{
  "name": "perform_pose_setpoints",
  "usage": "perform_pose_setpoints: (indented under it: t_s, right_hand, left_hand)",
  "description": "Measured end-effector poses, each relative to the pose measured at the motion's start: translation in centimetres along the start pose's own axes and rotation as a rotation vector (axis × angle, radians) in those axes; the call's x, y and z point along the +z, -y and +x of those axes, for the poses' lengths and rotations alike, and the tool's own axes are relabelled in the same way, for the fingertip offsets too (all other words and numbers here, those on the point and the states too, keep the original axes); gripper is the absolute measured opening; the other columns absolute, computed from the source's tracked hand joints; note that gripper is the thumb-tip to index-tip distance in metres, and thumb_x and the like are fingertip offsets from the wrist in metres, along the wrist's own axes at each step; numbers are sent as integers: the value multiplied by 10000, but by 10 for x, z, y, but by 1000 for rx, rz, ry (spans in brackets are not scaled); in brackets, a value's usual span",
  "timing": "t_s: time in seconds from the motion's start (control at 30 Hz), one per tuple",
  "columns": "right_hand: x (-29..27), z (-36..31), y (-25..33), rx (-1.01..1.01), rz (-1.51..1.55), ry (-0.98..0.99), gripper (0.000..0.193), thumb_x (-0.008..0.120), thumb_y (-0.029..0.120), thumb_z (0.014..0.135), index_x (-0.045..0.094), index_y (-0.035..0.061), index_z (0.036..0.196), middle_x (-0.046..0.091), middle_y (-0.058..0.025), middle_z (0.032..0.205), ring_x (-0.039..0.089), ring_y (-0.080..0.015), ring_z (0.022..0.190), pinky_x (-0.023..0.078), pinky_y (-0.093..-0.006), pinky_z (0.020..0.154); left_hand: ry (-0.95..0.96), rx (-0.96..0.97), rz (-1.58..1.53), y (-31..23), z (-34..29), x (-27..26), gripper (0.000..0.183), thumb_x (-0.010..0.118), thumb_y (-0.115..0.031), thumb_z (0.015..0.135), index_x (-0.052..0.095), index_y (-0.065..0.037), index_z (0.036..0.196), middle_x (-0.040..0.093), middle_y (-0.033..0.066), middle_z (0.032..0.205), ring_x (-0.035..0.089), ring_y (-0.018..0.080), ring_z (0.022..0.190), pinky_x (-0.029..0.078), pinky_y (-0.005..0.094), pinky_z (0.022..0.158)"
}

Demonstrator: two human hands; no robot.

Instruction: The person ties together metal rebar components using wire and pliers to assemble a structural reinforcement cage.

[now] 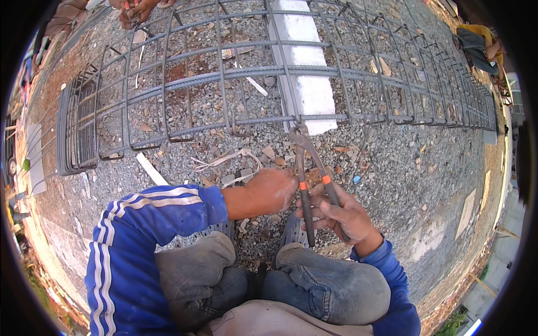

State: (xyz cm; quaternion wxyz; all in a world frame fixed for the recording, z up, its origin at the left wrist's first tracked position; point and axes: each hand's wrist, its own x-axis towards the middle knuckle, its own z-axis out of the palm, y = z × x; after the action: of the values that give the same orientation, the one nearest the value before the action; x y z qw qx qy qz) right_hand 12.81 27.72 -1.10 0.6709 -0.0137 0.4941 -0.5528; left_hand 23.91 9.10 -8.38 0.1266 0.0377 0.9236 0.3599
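Observation:
My right hand (347,215) holds a pair of end-cutting pincers (304,182) by the dark handles with orange bands. Their handles stand apart, and the pincers' head meets the lowest steel bar of a rebar cage (246,71) beside a tie point. Close by the pincers' left handle, my left hand (273,190) is closed, with its fingertips turned away; whatever they hold is hidden. Under the cage lies a long white block (314,92), its near end just past the bar.
Bunched stirrups (78,129) hang at the cage's left end. White strips (151,169) lie on the gravel (403,168). At the far left, another person's hands (136,11) hold a red-handled tool. A person in yellow (481,42) is at the far right.

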Motion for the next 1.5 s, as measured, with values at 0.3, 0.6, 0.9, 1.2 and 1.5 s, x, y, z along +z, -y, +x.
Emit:
perform_pose_setpoints:
  t_s: [0.3,0.6,0.9,1.2,1.5]
  right_hand:
    - [-6,3,-11,-70,-206,-69,437,626,296,945,435,24,1228,603,-125,1088,622,-191,953,551,-353,755]
    - [0,15,-21,-82,-537,-265,373,638,231,922,469,29,1186,579,-56,784,578,-123,656,486,-299,608]
    - [-7,49,-57,-180,-320,-65,196,665,180,881,599,-2,912,579,-43,689,594,-141,629,488,-298,559]
    - [-23,32,-53,160,465,415,227,704,189,849,565,21,912,542,-31,732,593,-164,622,527,-324,566]
    - [-16,36,-64,-406,-930,-405,478,694,185,771,465,-30,1131,642,-206,885,652,-408,825,506,-473,726]
  left_hand:
    - [-17,22,12,0,3,0,160,659,-120,715,634,22,785,614,182,842,655,379,738,545,462,619]
    - [-82,246,-160,8,-5,-21,241,642,-157,814,633,-41,1025,563,245,1133,617,416,955,534,463,786]
    - [-343,-174,-676,23,-48,-25,463,576,-337,946,498,12,1240,557,199,1250,538,287,1199,416,408,1016]
    - [-335,-507,-1393,-29,39,-12,472,482,-443,995,589,-8,1143,659,150,1020,627,265,1008,476,401,899]
    - [-873,-601,-1349,-35,66,35,379,572,-309,959,554,-45,687,506,25,528,496,158,462,429,328,492]
